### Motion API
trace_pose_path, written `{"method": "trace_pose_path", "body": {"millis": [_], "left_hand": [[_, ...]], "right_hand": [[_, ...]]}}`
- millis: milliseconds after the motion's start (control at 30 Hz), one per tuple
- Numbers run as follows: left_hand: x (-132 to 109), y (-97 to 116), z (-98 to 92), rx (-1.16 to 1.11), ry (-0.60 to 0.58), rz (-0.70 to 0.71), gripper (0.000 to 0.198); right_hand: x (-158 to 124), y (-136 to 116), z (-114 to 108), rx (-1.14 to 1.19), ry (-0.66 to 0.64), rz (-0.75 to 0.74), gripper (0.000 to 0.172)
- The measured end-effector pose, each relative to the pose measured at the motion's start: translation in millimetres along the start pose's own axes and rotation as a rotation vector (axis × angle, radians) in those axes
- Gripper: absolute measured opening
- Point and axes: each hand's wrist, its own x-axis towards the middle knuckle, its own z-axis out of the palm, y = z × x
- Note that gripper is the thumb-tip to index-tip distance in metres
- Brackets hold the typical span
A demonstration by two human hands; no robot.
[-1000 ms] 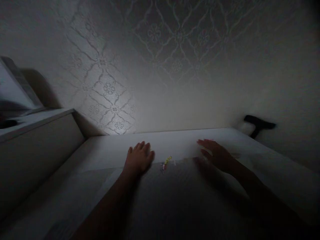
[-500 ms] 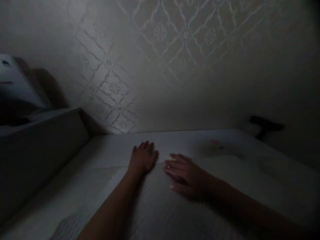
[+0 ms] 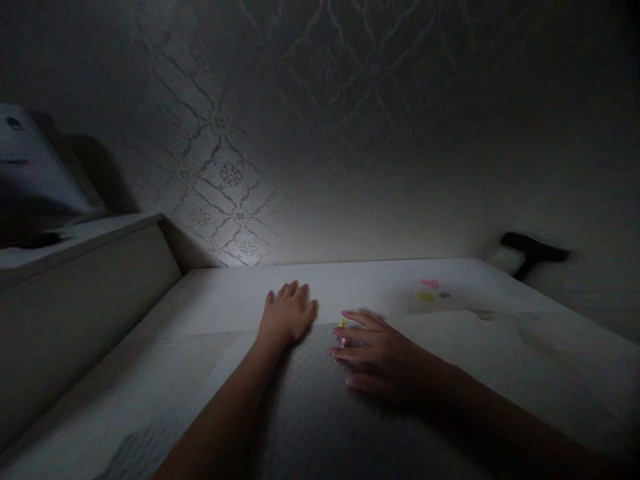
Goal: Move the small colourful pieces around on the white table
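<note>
On the white table [image 3: 230,297], my left hand [image 3: 290,315] rests palm down with its fingers spread, holding nothing. My right hand [image 3: 375,350] lies to the right of it, fingers stretched out and apart. Around the tips of its fingers are small shiny pinkish pieces [image 3: 344,341] and a small yellow piece [image 3: 343,322]. The fingers partly cover them, and the dim light hides what kind they are. Beneath both hands a pale, textured sheet or mat [image 3: 310,393] covers the near part of the table.
Beyond my right hand lie a pink piece [image 3: 430,283], a yellow-green piece [image 3: 427,297] and a small grey piece [image 3: 445,294]. A black T-shaped object [image 3: 533,252] stands at the right edge. A raised ledge [image 3: 100,267] borders the left. Patterned wallpaper [image 3: 325,153] rises behind.
My right hand has shifted slightly right, its fingers further apart, and more of the small pieces show at its fingertips. The left hand stays put. Lighting on the wall has dimmed.
</note>
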Motion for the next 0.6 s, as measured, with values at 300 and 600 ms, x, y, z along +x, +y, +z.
{"method": "trace_pose_path", "body": {"millis": [300, 600], "left_hand": [[0.1, -1.8, 0.8, 0.007, 0.000, 0.001, 0.051], [1.2, -1.9, -2.3, 0.007, -0.030, -0.013, 0.053]], "right_hand": [[-5.6, 1.4, -11.9, -0.026, -0.038, 0.010, 0.024], [-29.4, 26.1, -32.1, -0.253, -0.176, 0.262, 0.027]]}}
